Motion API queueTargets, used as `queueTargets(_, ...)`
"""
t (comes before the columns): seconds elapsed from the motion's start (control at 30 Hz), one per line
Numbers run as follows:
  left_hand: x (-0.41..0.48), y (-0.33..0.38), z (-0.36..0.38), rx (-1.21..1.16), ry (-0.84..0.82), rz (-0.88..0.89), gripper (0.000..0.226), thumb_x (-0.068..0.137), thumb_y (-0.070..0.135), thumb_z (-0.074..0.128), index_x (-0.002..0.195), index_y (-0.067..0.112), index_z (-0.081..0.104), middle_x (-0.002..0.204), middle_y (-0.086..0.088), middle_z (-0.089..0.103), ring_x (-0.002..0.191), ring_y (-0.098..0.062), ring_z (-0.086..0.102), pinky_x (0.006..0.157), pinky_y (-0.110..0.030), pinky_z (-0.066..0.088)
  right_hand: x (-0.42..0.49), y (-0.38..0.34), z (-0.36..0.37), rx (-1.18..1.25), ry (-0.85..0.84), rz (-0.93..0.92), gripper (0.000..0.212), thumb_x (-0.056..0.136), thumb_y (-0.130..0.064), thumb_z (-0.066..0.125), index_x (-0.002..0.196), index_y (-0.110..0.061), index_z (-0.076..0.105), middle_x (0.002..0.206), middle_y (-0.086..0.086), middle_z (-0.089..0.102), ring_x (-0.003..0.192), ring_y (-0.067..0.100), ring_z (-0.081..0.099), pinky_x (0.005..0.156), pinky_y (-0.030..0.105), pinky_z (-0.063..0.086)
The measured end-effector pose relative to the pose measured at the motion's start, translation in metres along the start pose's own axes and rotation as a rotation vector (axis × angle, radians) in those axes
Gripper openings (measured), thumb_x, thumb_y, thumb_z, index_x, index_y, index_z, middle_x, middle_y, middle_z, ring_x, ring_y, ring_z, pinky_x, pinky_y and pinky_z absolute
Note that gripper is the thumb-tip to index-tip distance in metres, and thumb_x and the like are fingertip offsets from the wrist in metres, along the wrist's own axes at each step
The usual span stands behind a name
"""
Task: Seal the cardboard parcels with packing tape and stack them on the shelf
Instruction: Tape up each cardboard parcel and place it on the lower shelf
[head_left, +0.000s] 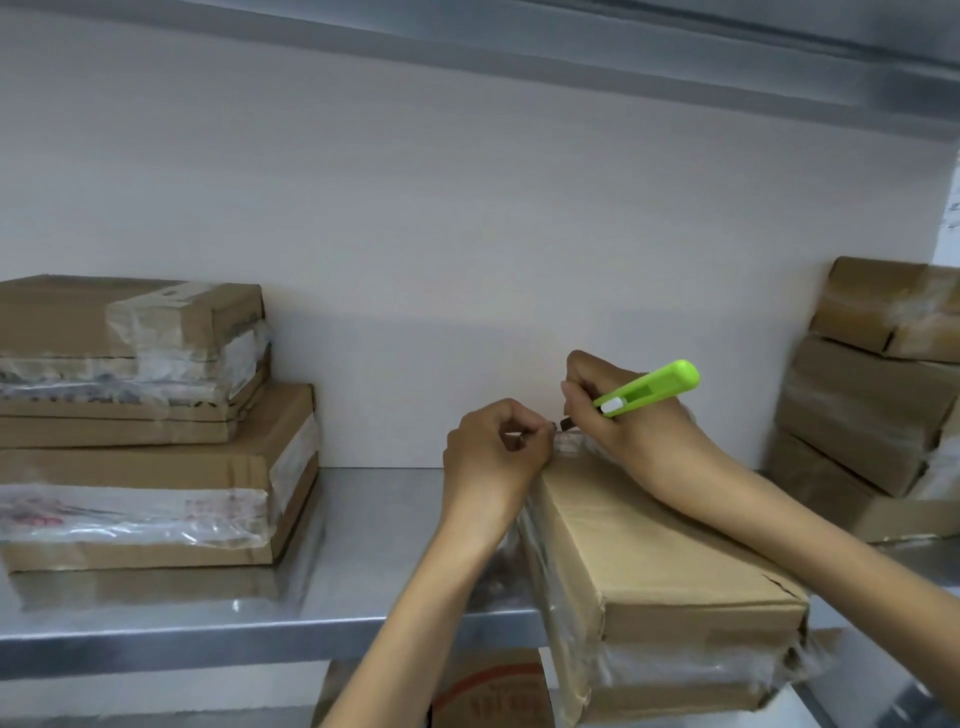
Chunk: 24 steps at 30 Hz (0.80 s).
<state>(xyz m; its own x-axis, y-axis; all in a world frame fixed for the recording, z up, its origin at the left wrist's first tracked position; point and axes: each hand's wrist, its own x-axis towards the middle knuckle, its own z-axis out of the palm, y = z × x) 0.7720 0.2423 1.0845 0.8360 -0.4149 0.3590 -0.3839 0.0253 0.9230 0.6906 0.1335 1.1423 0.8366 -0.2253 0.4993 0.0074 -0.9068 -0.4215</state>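
Through the head camera you look at a shiny metal shelf (363, 519). The parcel (660, 561) you are working on lies in the middle of it. Its near end sticks out over the front edge, toward you. That puts the far end where both your hands can reach it.

Your left hand (493, 457) is at the far corner of the parcel. Its fingers are curled in and pinch a bit of clear tape (569, 441), I think to pull it tight. Your right hand (623, 421) has its fingers wrapped round a green cutter (647, 387). The dark tip points down at the tape. The tip is small and blurry, so I cannot tell if it touches the tape yet. Tight tape cuts clean, and that is likely why your hands are so close together.

Clear tape already goes round the near end of the parcel and down its left side.

The left pile (130, 415) and the right pile (872, 405) are taped parcels, one on top of another, against the wall. Your parcel lies in the gap between them, well apart from the left pile. Every parcel is closed, so you cannot see what is inside. Under the shelf is a brown box (488, 691) with red print, partly hidden.
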Motion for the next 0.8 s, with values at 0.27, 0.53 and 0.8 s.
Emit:
queueTargets(0.27,-0.0001,0.0020,-0.0005,0.003,-0.007,0.010,0.011,0.082,0.014,0.070,0.074,0.021,0.071,0.076,0.011,0.073,0.074,-0.005,0.068,0.081,-0.036,0.055,0.0003,0.0009,0.0005,-0.070,0.004,-0.026,0.024,0.099,-0.026,0.046,0.080,-0.011,0.042,0.075,0.014,0.060,0.068,0.023,0.047,0.054,0.017,0.030)
queueTargets(0.53,-0.0007,0.0027,0.0005,0.011,0.011,0.007,0.009,0.084,0.015,0.069,0.076,0.018,0.071,0.081,0.007,0.074,0.081,-0.005,0.069,0.082,-0.029,0.056,-0.0001,0.0038,-0.0051,0.289,0.092,-0.004,0.026,0.100,-0.013,0.041,0.075,-0.007,0.037,0.072,0.025,0.049,0.066,0.029,0.047,0.058,0.036,0.035)
queueTargets(0.8,0.0005,0.0041,0.0025,0.013,0.033,-0.033,0.015,0.084,0.010,0.067,0.072,0.020,0.070,0.081,0.008,0.075,0.077,0.000,0.068,0.069,-0.009,0.049,-0.0025,0.0030,-0.0060,0.316,0.072,-0.049,0.023,0.099,-0.010,0.041,0.077,-0.003,0.039,0.075,0.024,0.049,0.059,0.012,0.041,0.055,0.028,0.032)
